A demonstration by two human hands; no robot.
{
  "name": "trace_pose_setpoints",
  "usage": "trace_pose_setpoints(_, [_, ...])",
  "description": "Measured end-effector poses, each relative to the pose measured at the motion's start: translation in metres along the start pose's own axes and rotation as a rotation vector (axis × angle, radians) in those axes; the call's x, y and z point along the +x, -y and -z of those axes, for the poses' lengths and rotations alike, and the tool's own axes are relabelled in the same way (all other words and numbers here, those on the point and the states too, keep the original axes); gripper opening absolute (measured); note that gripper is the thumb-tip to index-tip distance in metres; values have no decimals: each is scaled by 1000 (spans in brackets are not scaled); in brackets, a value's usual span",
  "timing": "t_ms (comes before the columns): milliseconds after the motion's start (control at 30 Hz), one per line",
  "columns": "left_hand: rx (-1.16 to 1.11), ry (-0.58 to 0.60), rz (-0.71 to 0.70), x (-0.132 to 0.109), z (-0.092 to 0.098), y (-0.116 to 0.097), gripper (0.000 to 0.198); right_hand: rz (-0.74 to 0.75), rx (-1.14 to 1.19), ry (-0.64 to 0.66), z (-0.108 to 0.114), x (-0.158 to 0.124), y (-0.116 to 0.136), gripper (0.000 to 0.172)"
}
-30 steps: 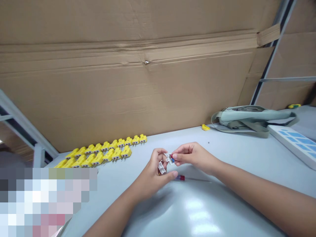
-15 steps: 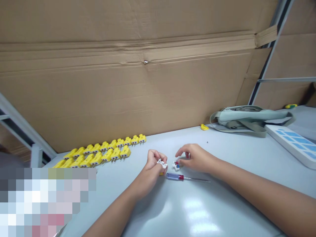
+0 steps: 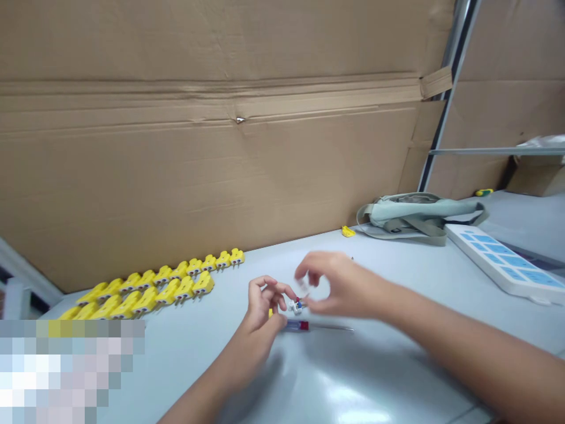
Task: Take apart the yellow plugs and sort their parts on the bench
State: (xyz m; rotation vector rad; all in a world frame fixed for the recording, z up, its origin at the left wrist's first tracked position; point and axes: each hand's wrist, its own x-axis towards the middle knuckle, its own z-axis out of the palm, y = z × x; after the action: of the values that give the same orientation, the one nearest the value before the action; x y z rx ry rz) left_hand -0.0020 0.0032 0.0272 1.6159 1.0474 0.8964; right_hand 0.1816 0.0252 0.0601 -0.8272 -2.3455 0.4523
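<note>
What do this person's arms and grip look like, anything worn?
The left grip and right grip are ungloved hands. The left forearm and right forearm taper toward the wrist, showing no sleeve, watch or bracelet. Blur hides any finer markings.

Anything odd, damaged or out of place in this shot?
The cardboard behind the table has a small torn-looking spot with something shiny in it. One yellow piece lies near the bag, apart from the rows of yellow plugs. Nothing looks spilled.

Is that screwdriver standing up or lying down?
Lying down: the screwdriver stretches flat along the table, its shaft pointing right.
</note>
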Motion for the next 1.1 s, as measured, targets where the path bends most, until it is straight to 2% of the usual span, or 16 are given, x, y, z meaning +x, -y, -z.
trace_pose_setpoints(67, [132, -86, -59, 3, 0, 2, 27, -208, -63, -16, 34, -4, -19, 24])
trace_pose_setpoints(167, [416, -131, -87, 6, 4, 1, 19, -466, -82, 36, 79, -20, -62, 42])
trace_pose_setpoints(267, [583, -134, -134, 9, 6, -2, 15, -585, -68, 204, 97, -41, -103, 36])
trace_pose_setpoints(333, [631, -135, -141, 11, 6, -2, 15, -634, -36, 275, 93, -49, -120, 36])
trace_pose_setpoints(433, [670, -144, -133, 14, 5, 0, 15, -636, -34, 288, 80, -53, -128, 40])
trace_pose_setpoints(533, [688, -163, -138, 16, 6, 1, 14, -617, -43, 259, 73, -50, -126, 40])
trace_pose_setpoints(733, [685, -159, -117, 16, 8, 0, 13, -609, -12, 250, 75, -50, -123, 45])
trace_pose_setpoints(900, [679, -166, -98, 15, 7, -1, 20, -571, -20, 244, 71, -52, -126, 36])
trace_pose_setpoints(1100, [698, -167, -100, 15, 7, -1, 21, -542, -6, 255, 65, -49, -123, 36])
